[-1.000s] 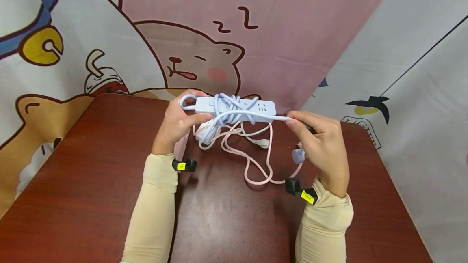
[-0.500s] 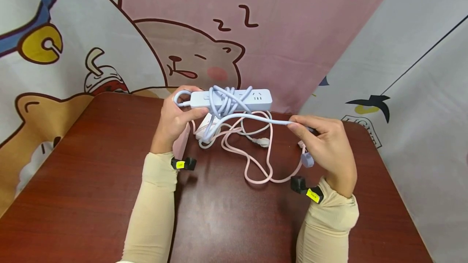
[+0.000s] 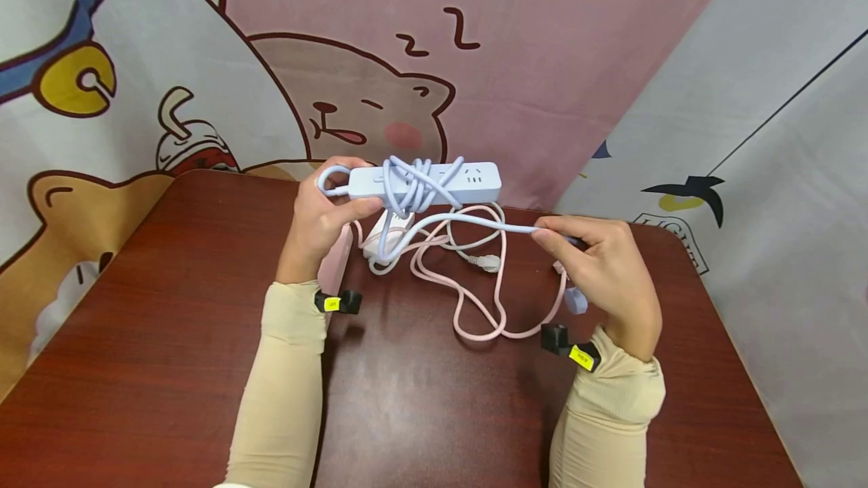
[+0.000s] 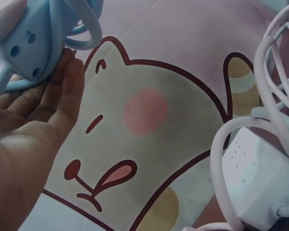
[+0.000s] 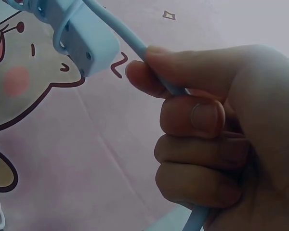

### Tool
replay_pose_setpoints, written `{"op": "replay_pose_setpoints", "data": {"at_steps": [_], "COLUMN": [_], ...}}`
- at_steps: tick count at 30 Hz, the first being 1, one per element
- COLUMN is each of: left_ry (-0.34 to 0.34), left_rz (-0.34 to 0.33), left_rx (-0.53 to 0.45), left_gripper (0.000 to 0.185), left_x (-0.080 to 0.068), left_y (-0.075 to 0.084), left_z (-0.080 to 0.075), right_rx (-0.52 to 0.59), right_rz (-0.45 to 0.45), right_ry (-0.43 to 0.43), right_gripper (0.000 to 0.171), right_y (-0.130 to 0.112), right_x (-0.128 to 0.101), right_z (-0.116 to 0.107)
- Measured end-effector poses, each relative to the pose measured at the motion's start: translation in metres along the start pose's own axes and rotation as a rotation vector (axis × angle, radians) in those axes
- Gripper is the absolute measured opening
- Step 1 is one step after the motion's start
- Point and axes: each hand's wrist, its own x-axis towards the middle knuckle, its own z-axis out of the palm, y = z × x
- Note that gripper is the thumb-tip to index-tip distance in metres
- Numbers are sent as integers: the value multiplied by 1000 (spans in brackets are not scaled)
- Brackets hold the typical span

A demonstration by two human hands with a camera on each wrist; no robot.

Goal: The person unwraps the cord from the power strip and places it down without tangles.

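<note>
Got the blue power strip (image 3: 434, 181) up off the counter (image 3: 169, 322) in my left hand (image 3: 319, 226), cord mostly wrapped around its middle. My right hand (image 3: 606, 273) pinches the loose cord (image 3: 475, 223), so I'd say one stretch and the plug (image 3: 575, 300) are left.

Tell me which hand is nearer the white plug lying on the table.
Right. The right hand pinches the blue cord just right of the white plug; the left hand grips the blue power strip, farther left.
</note>
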Motion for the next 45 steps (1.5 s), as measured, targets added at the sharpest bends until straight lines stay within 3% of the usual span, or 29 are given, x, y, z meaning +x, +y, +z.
{"op": "replay_pose_setpoints", "data": {"at_steps": [5, 12, 25, 39, 45], "left_ry": [-12, 4, -12, -83, -142], "left_rz": [9, -3, -2, -9, -13], "left_rx": [-2, -24, -27, -36, -33], "left_gripper": [40, 39, 40, 43, 44], "left_x": [0, 0, -1, -2, -3], "left_y": [-1, -1, -1, 0, 3], "left_z": [0, -1, 0, 3, 7], "right_rx": [-22, -44, -107, -183, -221], "right_rz": [61, 32, 70, 148, 245], "right_ry": [-31, -65, -89, -50, 5], "right_gripper": [13, 15, 17, 25, 29], "right_y": [0, 5, 14, 33, 40], "right_x": [0, 1, 3, 6, 9], "right_z": [0, -1, 0, 4, 8]}}
